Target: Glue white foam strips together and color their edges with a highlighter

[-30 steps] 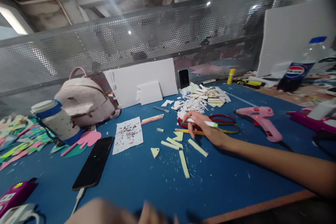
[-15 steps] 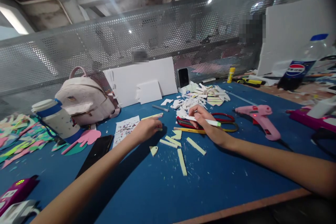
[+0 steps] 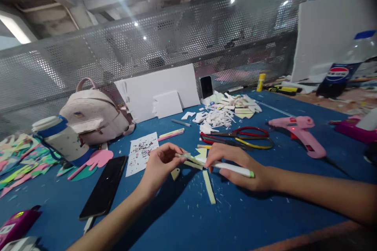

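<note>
My right hand (image 3: 241, 162) is closed around a white pen (image 3: 232, 168) with a green end, held low over the table and slanting toward my left hand. My left hand (image 3: 163, 164) pinches a small, pale, translucent piece (image 3: 185, 155) between thumb and fingertips, close to the pen's front end. Whether that piece touches the pen is unclear. Beneath and between the hands lie pale yellow foam strips (image 3: 209, 187), partly covered by my fingers. A small pale cut piece with a hole (image 3: 175, 173) rests beside my left hand. A pencil (image 3: 204, 146) is partly hidden behind my right hand.
Red-and-yellow-handled scissors (image 3: 235, 137) lie behind my right hand, before a heap of white scraps (image 3: 220, 117). A pink glue gun (image 3: 299, 131) is at right. On the left are a black phone (image 3: 103, 188), a speckled paper (image 3: 141, 153), a tumbler (image 3: 60, 137) and a backpack (image 3: 94, 115).
My right hand has come down from over the scissors toward me with the pen. My left hand has moved slightly right and nearer, away from the pens by the paper. Both hands are closer together.
</note>
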`<state>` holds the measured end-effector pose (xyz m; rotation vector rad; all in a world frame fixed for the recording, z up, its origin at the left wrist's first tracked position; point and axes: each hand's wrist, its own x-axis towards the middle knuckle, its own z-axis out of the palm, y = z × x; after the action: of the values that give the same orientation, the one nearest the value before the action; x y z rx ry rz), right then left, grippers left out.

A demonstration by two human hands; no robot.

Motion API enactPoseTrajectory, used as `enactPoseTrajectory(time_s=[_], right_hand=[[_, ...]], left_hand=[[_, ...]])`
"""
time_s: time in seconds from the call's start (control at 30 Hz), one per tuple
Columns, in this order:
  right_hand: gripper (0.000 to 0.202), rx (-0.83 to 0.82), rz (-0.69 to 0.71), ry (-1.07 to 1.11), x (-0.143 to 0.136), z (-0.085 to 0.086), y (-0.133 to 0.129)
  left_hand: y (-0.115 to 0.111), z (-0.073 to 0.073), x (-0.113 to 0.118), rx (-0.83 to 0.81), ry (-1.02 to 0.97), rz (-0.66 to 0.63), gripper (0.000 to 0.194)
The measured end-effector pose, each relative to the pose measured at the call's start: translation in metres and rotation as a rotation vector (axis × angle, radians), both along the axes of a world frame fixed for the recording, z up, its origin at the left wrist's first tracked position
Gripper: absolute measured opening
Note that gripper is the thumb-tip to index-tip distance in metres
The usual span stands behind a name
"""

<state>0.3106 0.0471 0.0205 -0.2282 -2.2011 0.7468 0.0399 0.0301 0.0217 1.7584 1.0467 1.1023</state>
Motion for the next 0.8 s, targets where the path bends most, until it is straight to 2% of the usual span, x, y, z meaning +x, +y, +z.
enactPoseTrajectory(time_s=[0.13,0.23,0.4,0.53,0.6,0.7,0.8], right_hand=[[0.024,-0.005,0.017,-0.032,-0.002,-0.003,0.001],[0.022,-0.033,0.03,-0.065,-0.003,-0.002,0.003],[0.027,-0.06,0.142,-0.12,-0.004,0.002,0.0],[0.037,-0.098,0.237,-0.118,-0.005,0.008,-0.015],[0.039,-0.107,0.288,-0.103,-0.005,0.012,-0.024],[0.042,-0.215,0.342,-0.115,-0.007,0.017,-0.033],[0.045,-0.353,0.332,-0.164,-0.009,0.022,-0.032]], left_hand=[[-0.002,0.0,0.003,0.001,-0.017,-0.017,0.022],[-0.001,-0.001,0.005,0.073,0.031,-0.038,0.023],[-0.008,-0.002,0.006,0.341,0.293,-0.128,0.025],[-0.025,0.0,0.013,0.645,0.522,-0.172,0.04],[-0.035,0.001,0.018,0.758,0.59,-0.18,0.04],[-0.048,0.002,0.023,0.86,0.662,-0.181,0.035],[-0.054,0.006,0.023,0.884,0.731,-0.127,0.033]])
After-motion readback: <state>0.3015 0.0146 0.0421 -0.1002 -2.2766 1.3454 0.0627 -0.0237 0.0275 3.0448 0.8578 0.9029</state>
